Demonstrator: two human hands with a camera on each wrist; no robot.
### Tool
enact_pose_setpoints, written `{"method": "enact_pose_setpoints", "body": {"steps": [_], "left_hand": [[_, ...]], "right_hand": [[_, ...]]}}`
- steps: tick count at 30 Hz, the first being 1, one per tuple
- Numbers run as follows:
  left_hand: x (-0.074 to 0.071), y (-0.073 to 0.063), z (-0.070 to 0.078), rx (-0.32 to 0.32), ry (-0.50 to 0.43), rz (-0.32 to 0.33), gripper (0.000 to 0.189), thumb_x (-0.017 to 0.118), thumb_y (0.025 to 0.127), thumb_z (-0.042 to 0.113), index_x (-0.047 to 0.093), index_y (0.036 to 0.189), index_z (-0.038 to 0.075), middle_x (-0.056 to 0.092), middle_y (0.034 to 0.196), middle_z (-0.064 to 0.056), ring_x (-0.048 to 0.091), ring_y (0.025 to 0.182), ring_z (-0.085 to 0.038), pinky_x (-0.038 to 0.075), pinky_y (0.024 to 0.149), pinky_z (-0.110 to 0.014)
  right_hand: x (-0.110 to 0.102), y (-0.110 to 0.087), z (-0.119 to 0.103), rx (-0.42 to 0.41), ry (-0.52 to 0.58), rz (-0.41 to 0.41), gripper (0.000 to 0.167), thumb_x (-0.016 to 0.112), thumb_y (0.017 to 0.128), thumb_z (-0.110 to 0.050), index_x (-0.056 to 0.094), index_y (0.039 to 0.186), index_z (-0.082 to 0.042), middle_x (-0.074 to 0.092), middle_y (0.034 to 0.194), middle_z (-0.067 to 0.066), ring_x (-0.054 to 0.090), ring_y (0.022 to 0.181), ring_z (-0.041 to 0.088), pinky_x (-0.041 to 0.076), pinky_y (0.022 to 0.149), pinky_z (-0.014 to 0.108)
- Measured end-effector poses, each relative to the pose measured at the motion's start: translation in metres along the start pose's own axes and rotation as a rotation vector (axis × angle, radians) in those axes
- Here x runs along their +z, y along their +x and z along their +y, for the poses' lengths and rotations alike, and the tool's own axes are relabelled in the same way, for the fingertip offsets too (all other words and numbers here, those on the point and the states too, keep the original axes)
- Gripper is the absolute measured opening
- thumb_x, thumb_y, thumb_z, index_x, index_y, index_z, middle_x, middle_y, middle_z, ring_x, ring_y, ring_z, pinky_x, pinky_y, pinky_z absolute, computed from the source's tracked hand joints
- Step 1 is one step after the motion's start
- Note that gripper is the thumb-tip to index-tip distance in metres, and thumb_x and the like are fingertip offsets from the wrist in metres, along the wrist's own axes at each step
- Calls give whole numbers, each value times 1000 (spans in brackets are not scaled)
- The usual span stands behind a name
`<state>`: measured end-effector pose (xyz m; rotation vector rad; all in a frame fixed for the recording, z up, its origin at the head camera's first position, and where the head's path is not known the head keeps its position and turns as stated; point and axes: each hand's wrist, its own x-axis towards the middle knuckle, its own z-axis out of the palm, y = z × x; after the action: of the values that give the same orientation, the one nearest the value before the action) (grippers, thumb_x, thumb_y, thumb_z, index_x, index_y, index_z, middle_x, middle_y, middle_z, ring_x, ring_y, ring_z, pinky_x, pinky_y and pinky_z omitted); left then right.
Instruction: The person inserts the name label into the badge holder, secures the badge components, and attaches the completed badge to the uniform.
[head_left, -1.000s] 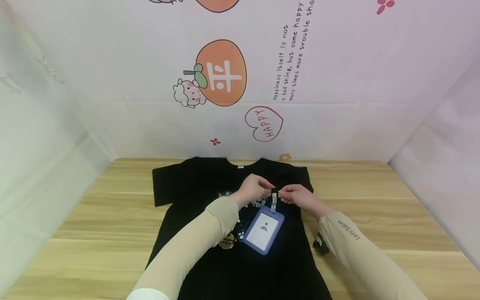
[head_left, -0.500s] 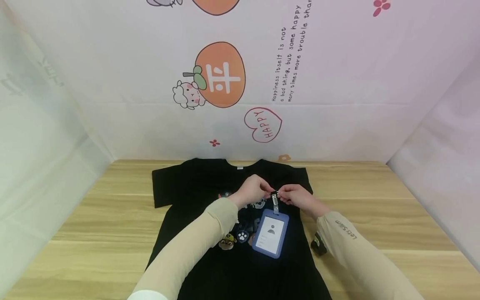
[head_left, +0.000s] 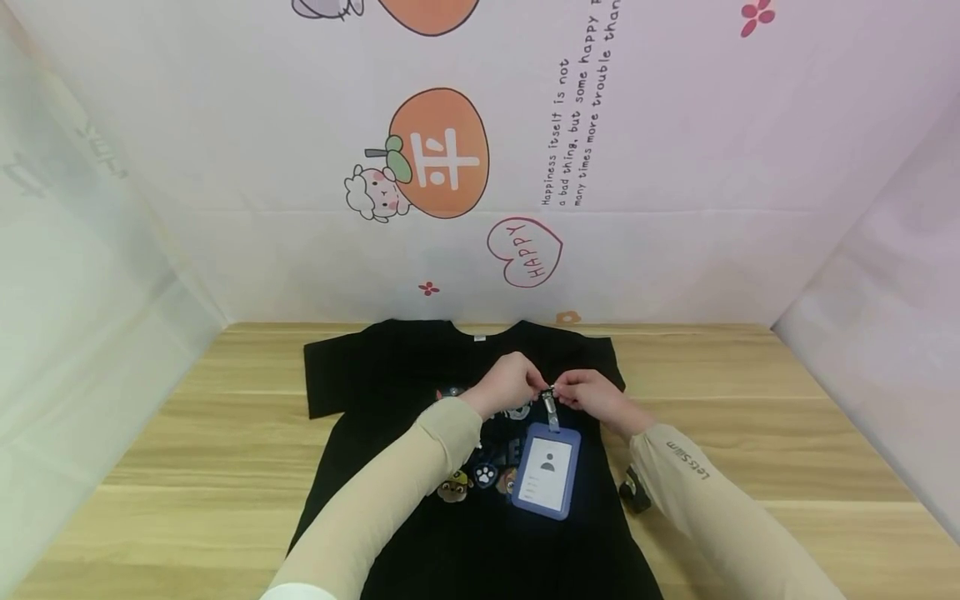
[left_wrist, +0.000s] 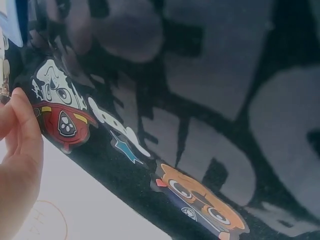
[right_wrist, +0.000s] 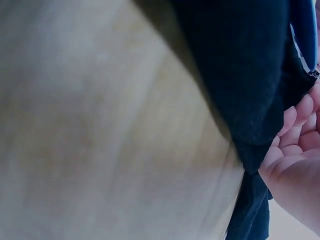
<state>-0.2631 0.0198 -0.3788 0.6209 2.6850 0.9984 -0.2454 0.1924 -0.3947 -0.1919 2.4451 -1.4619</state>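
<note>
A black T-shirt [head_left: 442,542] with cartoon dog prints lies spread on the table. On its right chest side is a blue-framed badge holder [head_left: 546,471], hanging from a metal badge clip [head_left: 551,407] with a clear strap. My left hand [head_left: 510,385] pinches at the clip's top; in the left wrist view its fingertips meet the metal beside a printed dog [left_wrist: 62,107]. From the other side my right hand [head_left: 597,397] pinches the shirt fabric close to the clip. The right wrist view shows this hand [right_wrist: 295,160] with curled fingers at raised black cloth; its fingertips are partly hidden.
A small black object [head_left: 634,490] lies on the wooden table [head_left: 750,400], just right of the shirt and partly behind my right sleeve [head_left: 697,475]. A white printed cloth backdrop [head_left: 675,167] stands behind the table, with white cloth sides left and right.
The badge holder has swung right and slightly down, from tilted to nearly upright. My fingertips have drawn closer together at the clip's top. The view has shifted slightly.
</note>
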Motion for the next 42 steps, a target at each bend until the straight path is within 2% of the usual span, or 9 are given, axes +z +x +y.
{"method": "enact_pose_setpoints", "body": {"steps": [11,18,33,42], "left_hand": [[1,0,1,-35,-14,-12,15,67,84,-1,75,94,5,71,91,-4,57,76,-12,52,72,-23],[2,0,-2,-54,-71,9,14,67,83,-3,76,90,5,71,89,-5,56,74,-12,50,67,-23],[4,-3,-4,-78,-152,27,13,65,84,-3,75,88,5,70,83,-3,56,71,-12,47,63,-21],[3,0,-10,-71,-210,-17,14,62,87,-2,74,92,4,71,84,-4,59,70,-9,47,61,-20]], "right_hand": [[1,2,2,-14,-26,-5,21,46,96,-6,62,93,7,55,81,4,49,77,18,44,72,26],[1,1,1,-17,-20,-8,20,46,95,-6,61,91,7,51,76,2,48,75,17,43,71,26],[2,0,1,-20,-32,-13,18,47,94,-6,60,91,6,51,75,2,49,74,17,44,70,26],[0,0,3,-8,-36,-26,20,46,95,-7,59,92,8,53,77,3,51,75,18,46,69,26]]}}
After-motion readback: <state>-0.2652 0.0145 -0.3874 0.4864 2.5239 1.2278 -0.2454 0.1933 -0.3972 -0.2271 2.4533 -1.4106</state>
